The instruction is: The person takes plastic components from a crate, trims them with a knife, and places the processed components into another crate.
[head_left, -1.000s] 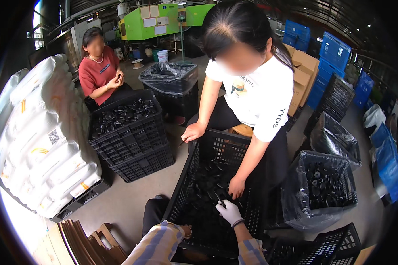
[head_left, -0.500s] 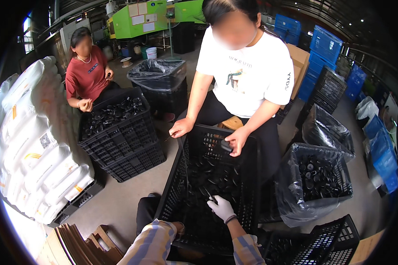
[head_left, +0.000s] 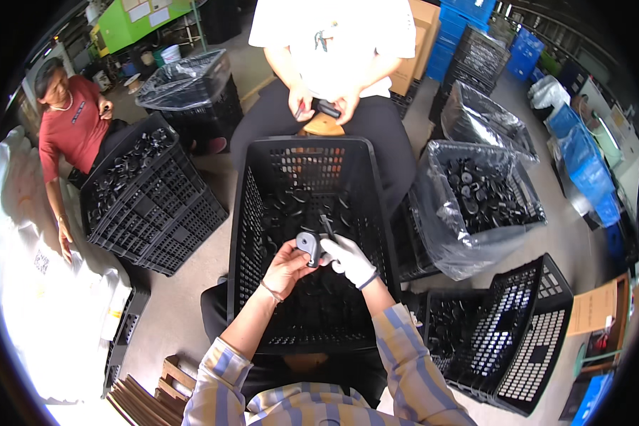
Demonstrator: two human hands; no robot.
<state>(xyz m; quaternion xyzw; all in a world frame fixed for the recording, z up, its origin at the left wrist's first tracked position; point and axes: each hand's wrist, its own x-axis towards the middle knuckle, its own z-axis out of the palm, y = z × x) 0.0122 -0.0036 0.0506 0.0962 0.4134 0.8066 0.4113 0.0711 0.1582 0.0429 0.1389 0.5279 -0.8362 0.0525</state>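
My bare left hand (head_left: 284,268) is closed on a black, rounded plastic part (head_left: 307,242) with a small round hole in its face. Close beside it, my right hand (head_left: 351,263), in a white glove, is closed around a slim, metal-tipped tool (head_left: 326,226) pointing away from me; its exact kind is unclear. Both hands are above a large black plastic crate (head_left: 302,144), with many similar black parts (head_left: 285,207) lying loose inside. Across the crate, a person in a white T-shirt (head_left: 334,42) holds another black part (head_left: 326,108) and a thin reddish tool.
At the left, a person in a red shirt (head_left: 82,128) sits by stacked black crates (head_left: 153,220) of parts, near white sacks (head_left: 57,298). To the right are a plastic-lined crate (head_left: 440,206) of parts and a tilted black crate (head_left: 539,341). Cardboard (head_left: 138,397) lies lower left.
My view has tilted down. My left hand has come into view holding a part, and my right hand has joined it. The person in red has reached down toward the sacks.
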